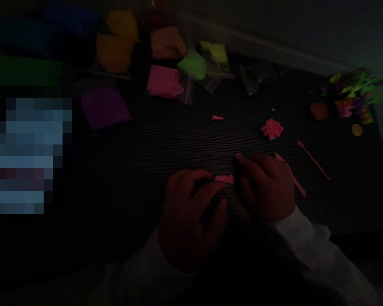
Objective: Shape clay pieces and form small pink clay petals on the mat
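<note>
A short pink strip of modelling clay [229, 179] with a scalloped edge lies flat on the dark table. My left hand [191, 216] is over its left end, fingers spread and bent, one fingertip touching or just above the strip. Beside the right end is my right hand [264, 182], its fingers curled in; what they hold, if anything, is hidden. A pink modelling tool [297, 182] shows from behind the right hand; whether it is touched I cannot tell. Beyond the hands sits a ruffled pink clay flower [272, 129]. A small pink clay cone [217, 117] lies left of it.
A second pink tool [314, 160] lies to the right. Packs of coloured clay line the back left, including pink [162, 81], purple [105, 106] and orange [115, 53]. Small clay models [344, 108] cluster at the far right, near a reddish-brown lump [318, 111]. The scene is very dim.
</note>
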The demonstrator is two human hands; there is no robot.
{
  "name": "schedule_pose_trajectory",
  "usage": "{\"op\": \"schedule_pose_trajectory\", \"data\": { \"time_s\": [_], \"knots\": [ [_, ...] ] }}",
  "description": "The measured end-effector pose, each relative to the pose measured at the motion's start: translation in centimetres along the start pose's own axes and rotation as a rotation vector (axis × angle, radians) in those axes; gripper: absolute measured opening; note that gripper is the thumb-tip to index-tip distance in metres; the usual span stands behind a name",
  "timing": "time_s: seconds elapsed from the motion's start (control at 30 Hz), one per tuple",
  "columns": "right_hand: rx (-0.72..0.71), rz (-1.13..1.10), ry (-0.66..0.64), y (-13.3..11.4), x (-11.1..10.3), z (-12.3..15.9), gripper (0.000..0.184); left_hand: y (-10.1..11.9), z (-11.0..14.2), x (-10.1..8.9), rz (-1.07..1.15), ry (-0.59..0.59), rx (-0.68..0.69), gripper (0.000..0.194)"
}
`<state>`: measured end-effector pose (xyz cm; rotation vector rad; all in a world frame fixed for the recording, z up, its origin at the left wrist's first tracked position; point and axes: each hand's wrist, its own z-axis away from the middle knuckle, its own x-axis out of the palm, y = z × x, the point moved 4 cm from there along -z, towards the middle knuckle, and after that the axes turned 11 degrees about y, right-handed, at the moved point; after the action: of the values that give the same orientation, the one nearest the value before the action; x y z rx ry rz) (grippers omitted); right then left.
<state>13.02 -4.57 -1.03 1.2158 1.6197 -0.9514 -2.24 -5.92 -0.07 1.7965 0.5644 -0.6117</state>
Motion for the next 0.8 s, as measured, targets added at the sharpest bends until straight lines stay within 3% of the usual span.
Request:
{"op": "schedule_pose_trajectory", "data": {
  "time_s": [0.23, 0.8],
  "knots": [
    [0.051, -0.085, 0.041, 0.39, -0.15, 0.19, 0.036, 0.0, 0.02, 0.01, 0.0, 0.002, 0.007, 0.025],
    [0.007, -0.032, 0.035, 0.27, -0.27, 0.22, 0.034, 0.05, 0.02, 0.04, 0.01, 0.011, 0.013, 0.026]
  ]
}}
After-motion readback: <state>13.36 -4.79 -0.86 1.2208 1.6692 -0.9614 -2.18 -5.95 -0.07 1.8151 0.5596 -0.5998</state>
